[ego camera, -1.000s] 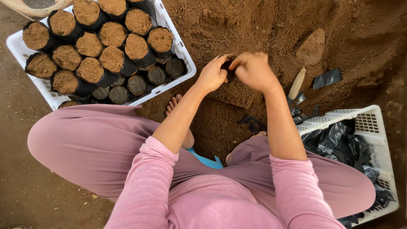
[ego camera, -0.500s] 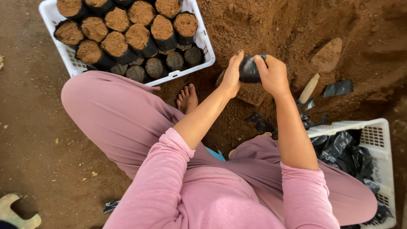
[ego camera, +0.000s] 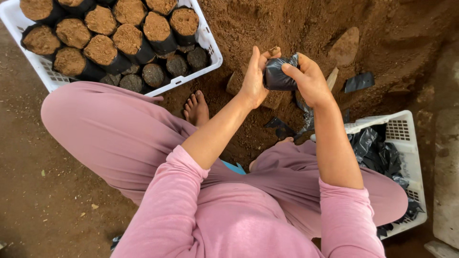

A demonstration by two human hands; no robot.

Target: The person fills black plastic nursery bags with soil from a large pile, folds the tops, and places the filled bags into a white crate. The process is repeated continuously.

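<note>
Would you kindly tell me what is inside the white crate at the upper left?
The white crate holds black bags packed with brown soil, standing upright in rows. Its floor and whatever lies beneath them are covered.

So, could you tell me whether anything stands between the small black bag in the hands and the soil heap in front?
Nothing visible does. Both hands, left and right, hold the black bag directly above the soil heap. The crate of filled bags sits off to the left, and the crate of empty bags to the right.
</note>
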